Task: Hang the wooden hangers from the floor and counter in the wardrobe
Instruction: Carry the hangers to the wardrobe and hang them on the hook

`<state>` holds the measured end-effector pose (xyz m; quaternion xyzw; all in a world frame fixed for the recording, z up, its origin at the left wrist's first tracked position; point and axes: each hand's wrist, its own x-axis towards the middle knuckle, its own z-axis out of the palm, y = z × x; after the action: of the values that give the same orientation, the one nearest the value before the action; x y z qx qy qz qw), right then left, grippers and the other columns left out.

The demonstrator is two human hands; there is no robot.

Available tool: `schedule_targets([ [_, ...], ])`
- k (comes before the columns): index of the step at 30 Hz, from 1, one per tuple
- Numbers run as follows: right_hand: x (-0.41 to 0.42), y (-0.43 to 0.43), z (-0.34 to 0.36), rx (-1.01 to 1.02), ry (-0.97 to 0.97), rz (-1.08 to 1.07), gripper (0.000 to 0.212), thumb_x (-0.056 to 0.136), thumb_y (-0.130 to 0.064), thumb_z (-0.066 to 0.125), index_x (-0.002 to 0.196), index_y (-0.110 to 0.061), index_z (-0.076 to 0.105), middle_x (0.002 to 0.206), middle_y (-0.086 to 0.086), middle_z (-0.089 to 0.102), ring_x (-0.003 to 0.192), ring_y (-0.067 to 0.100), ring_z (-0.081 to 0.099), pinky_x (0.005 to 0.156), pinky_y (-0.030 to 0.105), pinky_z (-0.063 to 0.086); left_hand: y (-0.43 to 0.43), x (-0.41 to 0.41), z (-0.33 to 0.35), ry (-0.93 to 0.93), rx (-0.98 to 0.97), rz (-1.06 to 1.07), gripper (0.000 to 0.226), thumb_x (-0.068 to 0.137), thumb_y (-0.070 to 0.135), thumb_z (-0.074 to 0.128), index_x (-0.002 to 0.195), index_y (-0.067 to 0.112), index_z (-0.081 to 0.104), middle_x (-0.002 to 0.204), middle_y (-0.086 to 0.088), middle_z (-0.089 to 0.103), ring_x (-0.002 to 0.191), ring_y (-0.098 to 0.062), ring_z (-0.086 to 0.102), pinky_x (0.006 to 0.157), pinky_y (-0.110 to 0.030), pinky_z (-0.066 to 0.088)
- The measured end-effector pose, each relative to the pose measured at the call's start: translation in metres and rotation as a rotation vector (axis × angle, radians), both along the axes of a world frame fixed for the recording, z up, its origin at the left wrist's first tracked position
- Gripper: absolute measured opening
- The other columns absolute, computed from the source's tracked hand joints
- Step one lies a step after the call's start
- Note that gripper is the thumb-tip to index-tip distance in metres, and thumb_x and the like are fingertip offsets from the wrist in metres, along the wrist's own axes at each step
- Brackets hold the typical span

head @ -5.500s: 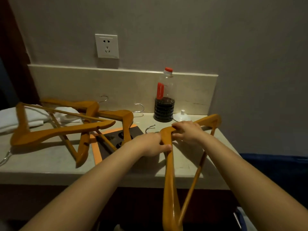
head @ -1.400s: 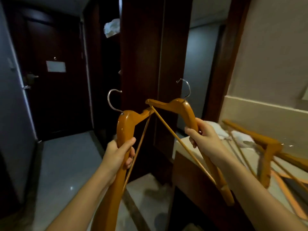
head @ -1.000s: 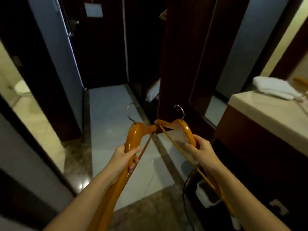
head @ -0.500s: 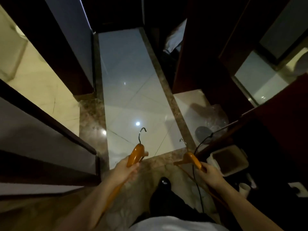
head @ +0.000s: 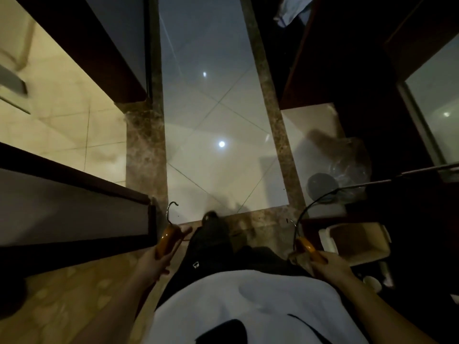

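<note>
I look almost straight down at the floor. My left hand (head: 151, 265) grips an orange wooden hanger (head: 169, 238) whose metal hook points away from me; most of the hanger is hidden below my hand. My right hand (head: 331, 268) grips a second wooden hanger (head: 306, 247), also hook forward, with its lower part hidden behind my white shirt. Both hangers are held low at my sides, apart from each other. The dark wardrobe opening (head: 278, 50) lies ahead on the right, with a pale cloth inside.
Glossy white floor tiles (head: 211, 125) with brown marble borders run ahead. A dark door frame (head: 74, 189) stands at left beside a yellow-lit tiled room. At right sit a plastic-lined bin (head: 340, 175), a white open box (head: 355, 242) and a black cable (head: 313, 204).
My head has tilted further down, from the hallway to the floor. Both hands have lowered the hangers to my sides, and my dark-trousered leg is stepping forward.
</note>
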<state>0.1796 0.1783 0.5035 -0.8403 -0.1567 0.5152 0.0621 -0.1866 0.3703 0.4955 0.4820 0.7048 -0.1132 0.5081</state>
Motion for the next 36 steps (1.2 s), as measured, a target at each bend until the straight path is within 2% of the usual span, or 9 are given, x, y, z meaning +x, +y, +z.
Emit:
schedule_targets([
  [5, 0.017, 0.087, -0.001, 0.010, 0.031, -0.073, 0.014, 0.088, -0.026, 0.057, 0.080, -0.017, 0.063, 0.085, 0.011, 0.064, 0.081, 0.027, 0.061, 0.083, 0.045, 0.053, 0.041, 0.020, -0.009, 0.049, -0.006, 0.021, 0.029, 0.088, 0.013, 0.061, 0.115, 0.004, 0.055, 0.081, -0.007, 0.060, 0.071, -0.021, 0.061, 0.063, -0.030, 0.050],
  [8, 0.027, 0.155, -0.002, 0.026, 0.047, -0.006, 0.018, 0.092, -0.028, 0.052, 0.106, -0.019, 0.060, 0.105, 0.012, 0.061, 0.097, 0.026, 0.058, 0.089, 0.040, 0.047, 0.087, 0.036, -0.017, 0.076, -0.038, -0.009, 0.032, 0.088, 0.016, 0.060, 0.117, 0.003, 0.053, 0.089, -0.009, 0.059, 0.076, -0.020, 0.056, 0.069, -0.028, 0.043],
  [11, 0.033, 0.235, 0.004, 0.063, 0.074, 0.049, 0.010, 0.091, -0.031, 0.053, 0.090, -0.024, 0.060, 0.099, 0.007, 0.062, 0.096, 0.024, 0.059, 0.093, 0.043, 0.048, 0.147, 0.050, -0.020, 0.072, -0.065, -0.076, 0.034, 0.088, 0.016, 0.061, 0.118, 0.003, 0.052, 0.107, -0.018, 0.060, 0.090, -0.024, 0.053, 0.083, -0.032, 0.041],
  [17, 0.050, 0.397, 0.030, 0.187, 0.007, 0.213, 0.022, 0.090, -0.022, 0.053, 0.106, -0.009, 0.063, 0.092, 0.016, 0.064, 0.089, 0.030, 0.062, 0.088, 0.046, 0.049, 0.260, 0.081, -0.016, 0.027, -0.016, -0.249, 0.020, 0.088, 0.020, 0.060, 0.106, 0.016, 0.051, 0.091, -0.009, 0.060, 0.088, -0.028, 0.061, 0.083, -0.036, 0.050],
  [20, 0.064, 0.463, 0.040, 0.273, 0.008, 0.251, 0.018, 0.092, -0.016, 0.050, 0.106, -0.010, 0.060, 0.079, 0.005, 0.057, 0.075, 0.020, 0.055, 0.071, 0.033, 0.049, 0.299, 0.098, -0.007, 0.033, 0.011, -0.358, 0.020, 0.090, 0.023, 0.057, 0.102, 0.026, 0.042, 0.095, -0.004, 0.055, 0.092, -0.021, 0.056, 0.083, -0.030, 0.044],
  [23, 0.082, 0.516, 0.042, 0.337, 0.011, 0.262, 0.023, 0.093, -0.015, 0.051, 0.115, -0.015, 0.057, 0.078, -0.004, 0.054, 0.071, 0.010, 0.052, 0.061, 0.021, 0.040, 0.340, 0.111, -0.011, 0.016, 0.031, -0.362, 0.022, 0.088, 0.022, 0.058, 0.109, 0.018, 0.051, 0.089, -0.003, 0.057, 0.087, -0.020, 0.058, 0.081, -0.031, 0.047],
  [27, 0.116, 0.569, 0.030, 0.335, -0.002, 0.243, 0.023, 0.093, -0.014, 0.052, 0.114, -0.009, 0.059, 0.081, -0.002, 0.056, 0.076, 0.013, 0.054, 0.063, 0.020, 0.040, 0.392, 0.136, -0.018, -0.026, -0.019, -0.255, 0.022, 0.090, 0.014, 0.057, 0.111, 0.012, 0.050, 0.079, -0.004, 0.055, 0.066, -0.013, 0.055, 0.063, -0.024, 0.048],
  [31, 0.161, 0.602, 0.006, 0.226, 0.000, 0.186, 0.020, 0.091, -0.016, 0.054, 0.108, -0.007, 0.061, 0.097, 0.019, 0.062, 0.095, 0.032, 0.058, 0.076, 0.030, 0.044, 0.455, 0.177, -0.030, -0.010, -0.027, -0.218, 0.027, 0.090, 0.013, 0.057, 0.115, 0.009, 0.051, 0.086, -0.010, 0.058, 0.070, -0.018, 0.057, 0.074, -0.033, 0.052],
  [36, 0.232, 0.620, -0.028, 0.103, -0.010, 0.082, 0.029, 0.088, -0.030, 0.057, 0.113, -0.017, 0.061, 0.107, 0.011, 0.065, 0.095, 0.026, 0.061, 0.089, 0.041, 0.051, 0.553, 0.252, -0.025, -0.024, -0.001, -0.290, 0.024, 0.088, 0.014, 0.059, 0.110, 0.007, 0.053, 0.091, -0.013, 0.059, 0.075, -0.023, 0.059, 0.078, -0.039, 0.054],
])
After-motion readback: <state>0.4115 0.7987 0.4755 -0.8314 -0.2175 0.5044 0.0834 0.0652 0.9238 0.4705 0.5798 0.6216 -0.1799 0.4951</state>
